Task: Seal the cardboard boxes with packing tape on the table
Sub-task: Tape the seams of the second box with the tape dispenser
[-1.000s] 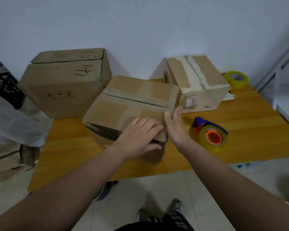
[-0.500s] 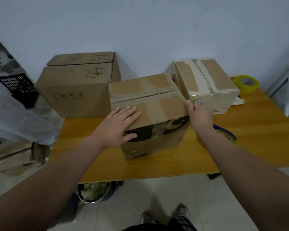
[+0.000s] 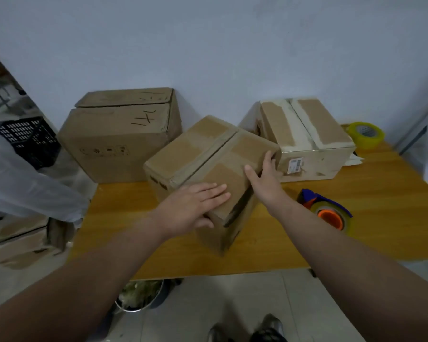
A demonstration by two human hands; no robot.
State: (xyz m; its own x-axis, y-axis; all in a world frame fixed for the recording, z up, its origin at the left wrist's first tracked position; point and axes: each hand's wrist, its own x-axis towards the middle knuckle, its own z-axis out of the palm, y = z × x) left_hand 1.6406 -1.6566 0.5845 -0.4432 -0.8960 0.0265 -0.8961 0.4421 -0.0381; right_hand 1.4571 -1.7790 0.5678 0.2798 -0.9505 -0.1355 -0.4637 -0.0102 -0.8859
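Head view

Progress: judged as positioning only, with sealing of the middle box (image 3: 208, 154) not yet begun. Located at table (image 3: 124, 218) centre, one corner pointing to 6 o'clock, lid seam running from 8 to 2 o'clock. Old pale patches across the lid; no fresh strip discernible along the seam.

Left hand (image 3: 193, 206): fingers straight and together, laid flat on the lid near the 6 o'clock corner, thumb down the side face.

Right hand (image 3: 263, 178): fingers curled over the lid edge at 3 o'clock, thumb spread on the lid, gripping the box.

Tape dispenser (image 3: 329, 213): lying on the table at 4 o'clock of the middle box, clear of both hands, untouched.

Right box (image 3: 307, 134), at 2 o'clock: pale tape along the full seam, judged sealed.

Large box (image 3: 116, 144), at 10 o'clock: seam bare, one flap slightly lifted, judged still to seal.

Spare yellow tape roll (image 3: 366, 134) at the table's far right corner.

Change against half a second earlier: middle box rotated from seam lying roughly 9 to 3 o'clock to the present diagonal; left hand shifted from the left front edge to the near corner; dispenser, then mostly hidden behind the right forearm, now fully exposed
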